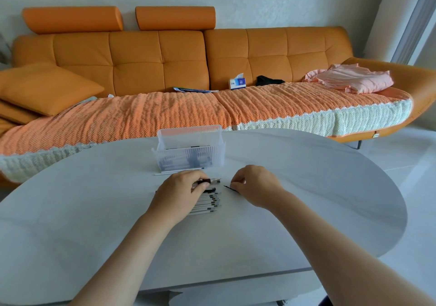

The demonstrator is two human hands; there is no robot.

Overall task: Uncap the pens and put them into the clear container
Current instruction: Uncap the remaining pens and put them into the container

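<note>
Hands over white table (306,199): left hand (179,193) pinching 1 pen (213,181) above pen row (207,203), right hand (256,184) pinching black cap (231,188); best steadied, then dropped into clear container (188,151) just beyond.

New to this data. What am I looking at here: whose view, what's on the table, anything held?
There is no robot: a person wears one wide-angle camera on the head, looking down at both bare hands over a white table. The left hand holds a pen above a row of pens lying side by side. The right hand pinches a small dark piece, probably a cap. Behind stands the clear container, with pens already inside. One pale stick lies in front of it. An orange sofa fills the background.
</note>
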